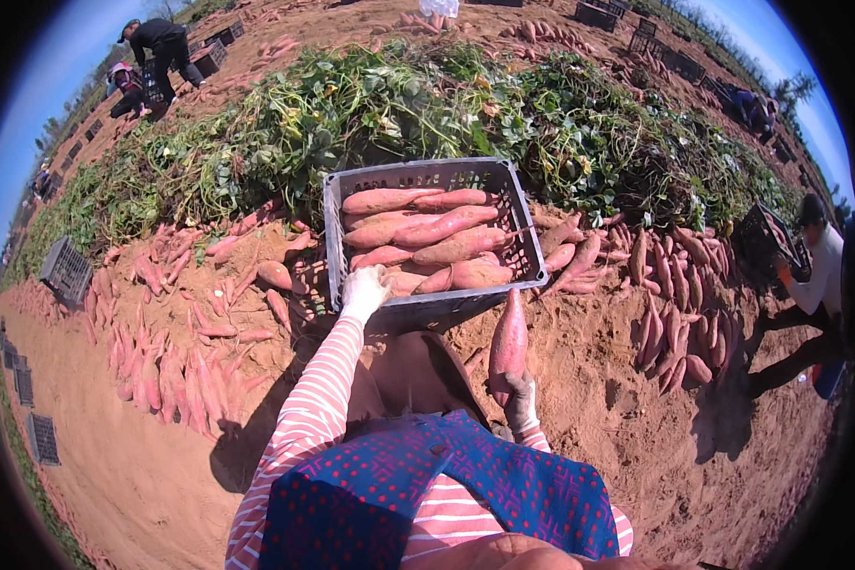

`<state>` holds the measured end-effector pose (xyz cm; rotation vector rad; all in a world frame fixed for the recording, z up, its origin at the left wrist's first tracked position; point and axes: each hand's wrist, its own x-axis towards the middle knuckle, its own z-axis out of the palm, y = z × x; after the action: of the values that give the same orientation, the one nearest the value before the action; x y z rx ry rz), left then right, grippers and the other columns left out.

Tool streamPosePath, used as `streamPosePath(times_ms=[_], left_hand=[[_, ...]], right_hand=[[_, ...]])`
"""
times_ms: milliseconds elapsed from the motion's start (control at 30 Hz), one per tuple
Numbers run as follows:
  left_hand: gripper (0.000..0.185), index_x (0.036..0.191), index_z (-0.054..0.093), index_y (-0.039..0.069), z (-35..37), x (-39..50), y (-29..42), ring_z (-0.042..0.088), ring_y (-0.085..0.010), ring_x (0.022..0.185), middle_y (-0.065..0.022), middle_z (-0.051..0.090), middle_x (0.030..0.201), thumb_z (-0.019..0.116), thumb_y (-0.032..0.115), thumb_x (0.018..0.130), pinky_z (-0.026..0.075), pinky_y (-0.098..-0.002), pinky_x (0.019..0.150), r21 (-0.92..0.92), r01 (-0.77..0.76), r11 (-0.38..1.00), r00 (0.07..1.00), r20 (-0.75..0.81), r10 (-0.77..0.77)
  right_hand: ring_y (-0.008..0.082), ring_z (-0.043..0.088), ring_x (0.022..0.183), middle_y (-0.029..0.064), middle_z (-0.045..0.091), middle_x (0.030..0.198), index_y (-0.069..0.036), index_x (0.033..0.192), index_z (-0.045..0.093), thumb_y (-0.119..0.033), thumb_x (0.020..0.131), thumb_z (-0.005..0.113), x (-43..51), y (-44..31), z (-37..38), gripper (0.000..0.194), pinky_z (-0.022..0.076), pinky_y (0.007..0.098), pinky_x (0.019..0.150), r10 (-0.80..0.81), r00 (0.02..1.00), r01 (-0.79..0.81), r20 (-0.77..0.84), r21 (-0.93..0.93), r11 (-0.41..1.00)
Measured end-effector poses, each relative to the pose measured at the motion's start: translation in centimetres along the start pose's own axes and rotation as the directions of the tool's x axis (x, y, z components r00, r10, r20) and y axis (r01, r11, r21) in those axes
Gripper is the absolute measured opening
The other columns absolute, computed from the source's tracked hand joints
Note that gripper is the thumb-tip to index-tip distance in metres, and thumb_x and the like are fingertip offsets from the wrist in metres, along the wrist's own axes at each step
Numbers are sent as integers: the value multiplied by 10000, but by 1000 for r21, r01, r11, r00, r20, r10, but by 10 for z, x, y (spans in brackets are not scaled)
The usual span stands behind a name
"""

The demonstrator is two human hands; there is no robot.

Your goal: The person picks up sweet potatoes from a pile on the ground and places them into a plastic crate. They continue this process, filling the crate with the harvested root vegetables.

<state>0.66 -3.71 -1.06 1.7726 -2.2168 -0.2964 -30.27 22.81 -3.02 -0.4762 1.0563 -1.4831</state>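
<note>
A black plastic crate (438, 303) stands in front of me with several pink sweet potatoes (445, 224) lying in it. My left hand (365, 291), in a pale glove, is at the crate's near left corner, over the rim and beside the sweet potatoes; its fingertips are partly hidden, so its hold is unclear. My right hand (520, 402), in a dirty grey glove, grips the lower end of a large sweet potato (509, 342). That sweet potato points up towards the crate's near right corner, outside the crate.
Heaped green vines (399, 114) lie behind the crate. Sweet potatoes are spread on the soil at left (178, 370) and right (677, 335). A grey crate (68, 271) is at the left. A person (819, 263) handles a crate at the right; other people are farther off.
</note>
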Motion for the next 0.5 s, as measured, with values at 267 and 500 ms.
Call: streamPosePath(times_ms=[267,500], left_hand=[[314,1051,730,117,3,-5,1,707,-356,951,-150,741,975,681,391,905,556,-481,829,-9,-8,1000,1000,-30,8],[304,1049,723,107,0,-5,1,716,-365,898,-176,738,918,658,374,918,560,-493,808,45,-46,998,996,-68,49]], right_hand=[[222,712,805,139,699,1004,21,1352,524,-360,797,763,-5,-11,18,715,601,356,717,86,996,-86,-6,-172,981],[228,682,1041,135,679,1213,44,1406,527,-275,711,884,29,-19,25,844,553,328,906,66,998,-58,14,-336,940]])
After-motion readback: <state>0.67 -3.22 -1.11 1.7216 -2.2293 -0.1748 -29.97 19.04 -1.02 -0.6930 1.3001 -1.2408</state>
